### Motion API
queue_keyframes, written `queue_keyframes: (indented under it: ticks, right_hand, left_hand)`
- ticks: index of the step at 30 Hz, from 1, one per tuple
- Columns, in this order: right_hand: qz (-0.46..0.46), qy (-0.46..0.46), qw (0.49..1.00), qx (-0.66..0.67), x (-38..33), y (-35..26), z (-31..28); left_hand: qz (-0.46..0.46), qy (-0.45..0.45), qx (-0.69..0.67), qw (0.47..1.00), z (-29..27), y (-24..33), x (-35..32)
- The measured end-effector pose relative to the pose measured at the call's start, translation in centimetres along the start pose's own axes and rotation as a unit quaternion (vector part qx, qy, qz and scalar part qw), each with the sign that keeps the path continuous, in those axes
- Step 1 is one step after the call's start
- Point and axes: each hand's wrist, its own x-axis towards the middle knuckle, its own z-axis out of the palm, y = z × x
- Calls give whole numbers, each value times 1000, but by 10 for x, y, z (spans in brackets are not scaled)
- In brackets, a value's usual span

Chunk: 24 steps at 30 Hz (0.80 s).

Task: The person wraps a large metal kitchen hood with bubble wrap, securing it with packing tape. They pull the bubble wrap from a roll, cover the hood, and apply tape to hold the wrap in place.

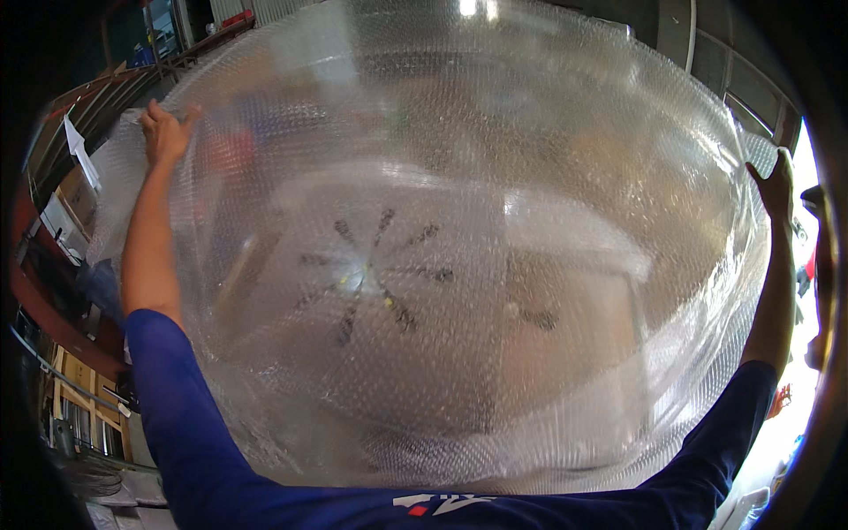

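A large sheet of clear bubble wrap (pixel 459 177) is stretched wide in front of me and fills most of the view. My left hand (pixel 165 131) grips its upper left edge with the arm raised. My right hand (pixel 777 185) holds its right edge, fingers curled over the rim. Both arms wear dark blue sleeves. Through the wrap I see a blurred pale table-like surface (pixel 565 238) and a hub with several dark spokes (pixel 367 278), perhaps a fan.
Shelving and wooden frames (pixel 75 389) stand at the left, with boxes and white paper (pixel 81 155) higher up. Metal wall panels (pixel 751 88) run along the upper right. Bright daylight comes in at the far right edge.
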Motion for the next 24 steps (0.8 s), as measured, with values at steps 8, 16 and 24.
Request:
queue_keyframes:
  ticks: [8,16,24]
  right_hand:
    - [6,-313,950,2,-45,-60,39]
    - [-94,-448,798,391,-24,-193,-54]
    - [-323,-498,721,357,-18,-338,-306]
  left_hand:
    - [20,-176,-21,984,100,43,-87]
    - [90,-268,-123,951,74,74,-125]
    - [136,-254,-147,946,-35,-33,-158]
